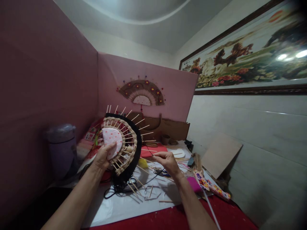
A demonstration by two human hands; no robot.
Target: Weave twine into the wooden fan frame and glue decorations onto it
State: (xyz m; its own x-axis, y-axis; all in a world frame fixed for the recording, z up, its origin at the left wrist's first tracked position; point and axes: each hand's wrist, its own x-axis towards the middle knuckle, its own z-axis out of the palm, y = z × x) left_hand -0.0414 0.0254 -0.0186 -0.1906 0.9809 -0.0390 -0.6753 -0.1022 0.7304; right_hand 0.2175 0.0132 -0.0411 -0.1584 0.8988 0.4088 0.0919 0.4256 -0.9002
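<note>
A half-round woven fan (pixel 130 137) with thin sticks fanning outward stands raised over the table. Its centre is white with red dots, ringed by tan braid and an outer black band. My left hand (pixel 104 156) grips the fan at this dotted centre, thumb on the front; the other fingers are hidden behind it. To the right of the fan, my right hand (pixel 166 160) pinches a thin black cord (pixel 146 147) that runs up to the fan's black edge. More black cord (pixel 120 188) lies in loops on the white sheet below the fan.
Loose sticks and scraps lie on the white table cover (pixel 115 209). A finished fan (pixel 144 91) hangs on the pink panel behind. A lidded bin (pixel 61 153) stands at left; a flower-patterned roll (pixel 211 185) and a board (pixel 222 153) are at right.
</note>
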